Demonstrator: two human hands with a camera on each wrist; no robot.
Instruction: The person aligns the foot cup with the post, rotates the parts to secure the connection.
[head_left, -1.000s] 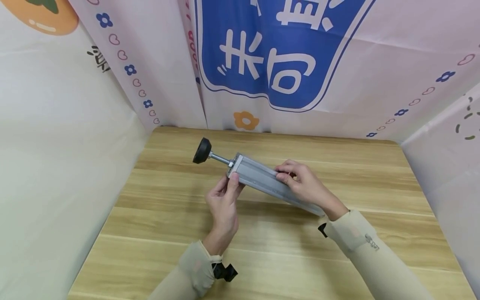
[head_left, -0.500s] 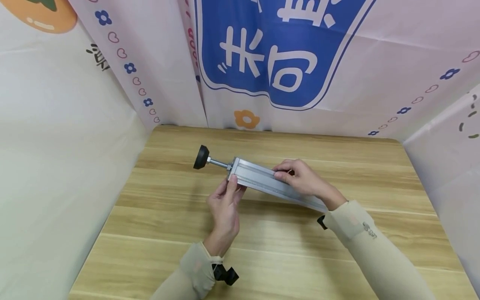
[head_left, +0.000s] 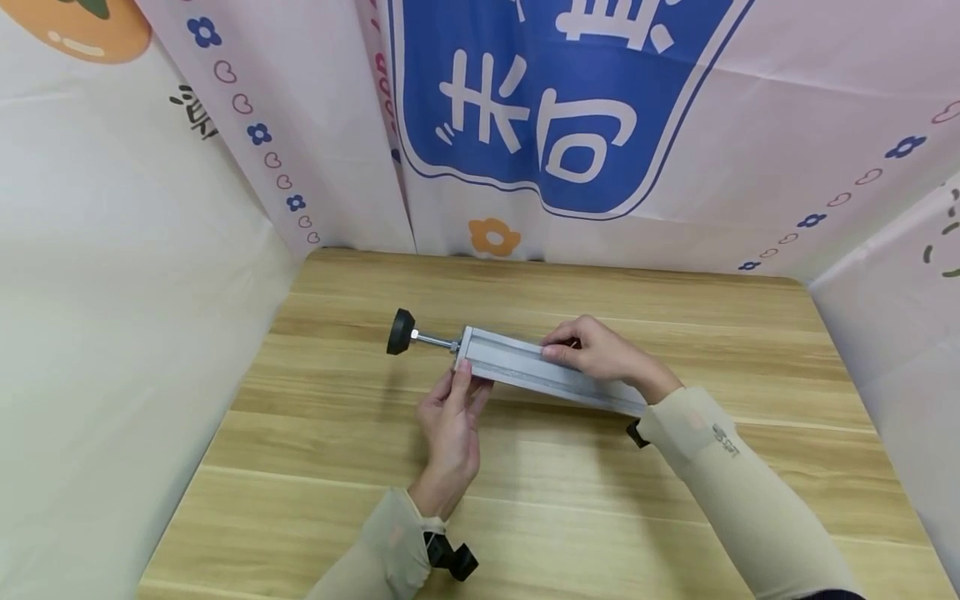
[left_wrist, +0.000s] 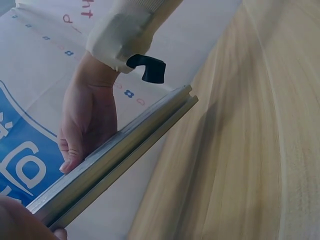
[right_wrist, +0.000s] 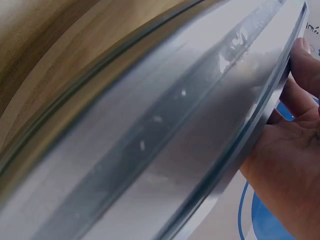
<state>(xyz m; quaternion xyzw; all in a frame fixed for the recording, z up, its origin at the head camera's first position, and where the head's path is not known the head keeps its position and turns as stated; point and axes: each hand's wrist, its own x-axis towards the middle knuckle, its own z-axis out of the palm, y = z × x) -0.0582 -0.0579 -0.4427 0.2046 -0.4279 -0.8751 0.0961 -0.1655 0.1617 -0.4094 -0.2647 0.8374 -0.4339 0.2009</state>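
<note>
In the head view a grey aluminium profile (head_left: 517, 367) with grooves along its faces lies slantwise in both hands, its right end lower in the picture. From its left end sticks a threaded rod (head_left: 437, 340) with a black levelling foot (head_left: 401, 332). My left hand (head_left: 452, 442) grips the near edge by that end, thumb on top and fingers beneath. My right hand (head_left: 596, 350) pinches the far edge past the middle. The left wrist view shows the profile (left_wrist: 125, 145) held above the table; the right wrist view shows its grooved face (right_wrist: 165, 120) up close.
A wood-grain table (head_left: 337, 500) lies beneath. Printed white cloth with a blue sign (head_left: 517, 100) hangs along the back edge, and pale cloth walls (head_left: 112, 333) stand on both sides. Black wrist devices (head_left: 450, 556) sit at both sleeve cuffs.
The profile's left end and levelling foot have swung towards me, so it lies less slanted. Its upper face shows broader. My right hand has shifted slightly left and away; both grips stay.
</note>
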